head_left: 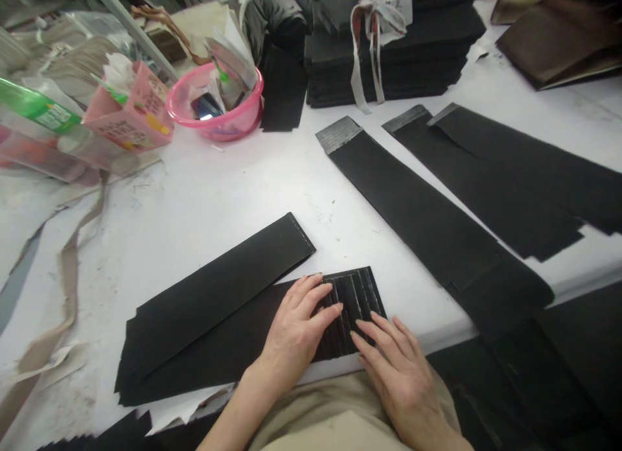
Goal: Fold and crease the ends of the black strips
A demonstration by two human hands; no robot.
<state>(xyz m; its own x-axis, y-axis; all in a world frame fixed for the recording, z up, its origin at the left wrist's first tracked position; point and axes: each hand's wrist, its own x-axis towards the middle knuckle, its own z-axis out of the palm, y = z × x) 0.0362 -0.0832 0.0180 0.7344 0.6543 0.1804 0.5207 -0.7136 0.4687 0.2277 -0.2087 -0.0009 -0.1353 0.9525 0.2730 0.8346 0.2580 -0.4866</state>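
Near the table's front edge lies a fanned set of black panels [346, 302], their ends overlapping like steps with pale, shiny lines along the edges. My left hand [296, 318] rests on these stepped ends with its fingers stretched out. At their right side is my right hand [396, 360], fingers spread, the tips on or just over the panels. Neither hand grips anything. Another long black panel [218, 269] lies slanted over the left part of the set, with a stitched line at its far end. What is under my palms is hidden.
To the right lie more long black strips [403, 198] with grey ends, one drooping over the table edge. A tied black stack [389, 56] stands at the back. A pink basin [218, 124] and a pink box [129, 111] hold small items. A beige strap [70, 269] lies left.
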